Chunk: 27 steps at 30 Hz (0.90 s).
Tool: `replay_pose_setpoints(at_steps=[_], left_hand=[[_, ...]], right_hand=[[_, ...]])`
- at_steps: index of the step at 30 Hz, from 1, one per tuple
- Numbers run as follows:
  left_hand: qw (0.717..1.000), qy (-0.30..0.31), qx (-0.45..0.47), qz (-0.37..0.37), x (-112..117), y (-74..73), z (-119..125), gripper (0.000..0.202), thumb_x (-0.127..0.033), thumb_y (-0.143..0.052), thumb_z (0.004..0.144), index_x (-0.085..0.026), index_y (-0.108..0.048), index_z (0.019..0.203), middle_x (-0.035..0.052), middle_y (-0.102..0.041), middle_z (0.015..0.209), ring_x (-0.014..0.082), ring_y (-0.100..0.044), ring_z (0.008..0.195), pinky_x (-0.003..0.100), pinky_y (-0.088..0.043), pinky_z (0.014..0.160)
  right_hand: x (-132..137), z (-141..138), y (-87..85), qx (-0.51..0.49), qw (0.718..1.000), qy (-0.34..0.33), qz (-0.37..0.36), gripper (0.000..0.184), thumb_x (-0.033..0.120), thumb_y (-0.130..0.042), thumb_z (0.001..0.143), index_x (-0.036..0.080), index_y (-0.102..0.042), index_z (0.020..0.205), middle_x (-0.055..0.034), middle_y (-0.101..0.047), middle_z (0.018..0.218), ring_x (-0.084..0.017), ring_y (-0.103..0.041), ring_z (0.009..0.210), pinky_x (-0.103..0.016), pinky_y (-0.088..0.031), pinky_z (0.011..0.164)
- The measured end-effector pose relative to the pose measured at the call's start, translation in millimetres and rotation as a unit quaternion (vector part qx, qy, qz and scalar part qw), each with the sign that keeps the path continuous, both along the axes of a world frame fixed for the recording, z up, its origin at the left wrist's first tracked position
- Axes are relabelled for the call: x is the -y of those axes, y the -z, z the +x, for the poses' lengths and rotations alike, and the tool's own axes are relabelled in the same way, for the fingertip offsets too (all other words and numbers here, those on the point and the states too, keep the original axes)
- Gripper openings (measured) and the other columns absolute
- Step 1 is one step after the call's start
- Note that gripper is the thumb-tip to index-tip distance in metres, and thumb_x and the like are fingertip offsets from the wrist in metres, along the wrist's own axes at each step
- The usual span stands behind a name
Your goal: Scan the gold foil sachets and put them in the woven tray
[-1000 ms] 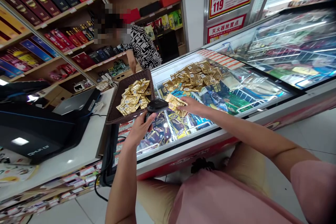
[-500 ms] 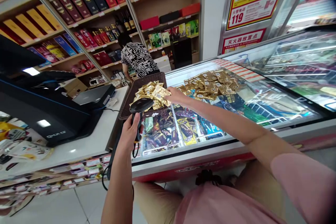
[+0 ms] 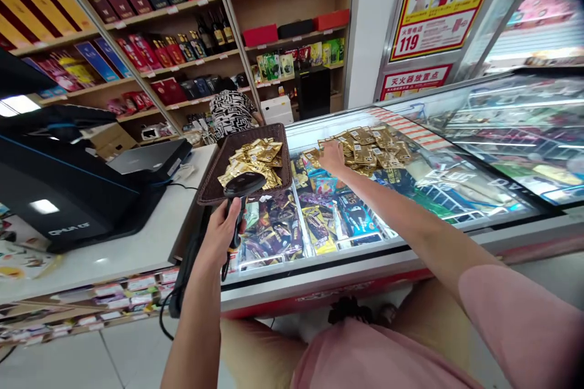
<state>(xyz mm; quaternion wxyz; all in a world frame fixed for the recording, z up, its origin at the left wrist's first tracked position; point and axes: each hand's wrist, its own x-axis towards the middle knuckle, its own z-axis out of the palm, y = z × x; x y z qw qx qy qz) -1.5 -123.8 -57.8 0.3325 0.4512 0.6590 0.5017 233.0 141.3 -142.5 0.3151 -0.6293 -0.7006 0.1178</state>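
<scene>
My left hand (image 3: pixel 222 228) is wrapped round the handle of a black barcode scanner (image 3: pixel 245 184), whose head is just over the near edge of a brown woven basket (image 3: pixel 286 164). Inside the basket lies a loose heap of gold packets (image 3: pixel 255 161). To the right, my right hand (image 3: pixel 332 157) reaches to the left side of a pile of gold packets (image 3: pixel 365 149) on the freezer's glass top. Its fingertips point away and are hidden, so any grip on a packet cannot be made out.
Below the glass of the chest freezer (image 3: pixel 319 255) are colourful wrapped goods. A black checkout machine (image 3: pixel 68 194) stands on the white counter (image 3: pixel 150 237) at left. Behind the basket, a person in a patterned shirt (image 3: pixel 232 112) bends by the shelves (image 3: pixel 292 0).
My right hand has left the basket, where it held a gold packet, and moved right to the pile. The scanner stays in my left hand. The person behind has bent lower.
</scene>
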Motion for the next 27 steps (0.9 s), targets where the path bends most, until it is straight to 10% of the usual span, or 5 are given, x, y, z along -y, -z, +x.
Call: replay_pose_setpoints(at_steps=[11,27], left_hand=[[0.997,0.068,-0.017,0.016,-22.7,8.2,30.5,0.048,-0.065,-0.059,0.081,-0.020,-0.045,0.073,-0.0056,-0.040,0.064,0.0061,-0.044,0.048,0.018,-0.030,0.042],[0.991,0.125,-0.052,0.012,-13.0,22.1,42.2,0.040,-0.058,-0.057,0.086,-0.020,-0.047,0.077,-0.0057,-0.044,0.056,0.0078,-0.041,0.047,0.020,-0.029,0.045]], right_hand=[[-15.5,11.7,32.6,0.158,0.986,-0.048,0.008,0.047,0.044,-0.040,0.096,0.010,-0.060,0.122,-0.0233,-0.048,0.134,-0.037,-0.036,0.128,-0.051,-0.030,0.104],[46.0,34.6,-18.6,-0.103,0.964,-0.138,-0.205,0.042,0.014,-0.070,0.071,0.017,-0.061,0.111,-0.0056,-0.064,0.094,-0.019,-0.060,0.079,-0.029,-0.047,0.069]])
